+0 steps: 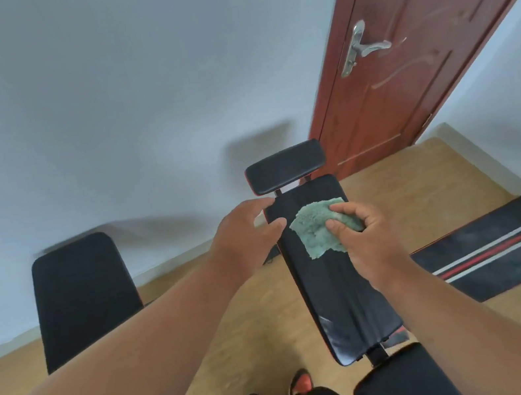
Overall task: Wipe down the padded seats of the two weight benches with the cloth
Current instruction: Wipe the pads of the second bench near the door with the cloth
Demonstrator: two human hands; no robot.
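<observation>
Cloth (pixel 318 229) pinned under my right hand (pixel 365 238) near the top of the right bench pad (pixel 345 290), left hand (pixel 246 234) open gripping its edge; next stroke down, other bench (pixel 83 298) looks untouched.

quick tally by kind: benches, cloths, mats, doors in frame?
Weight benches: 2, right bench and left bench
Green cloth: 1, under right hand
Floor mat: 1
Door: 1
Total: 5
</observation>
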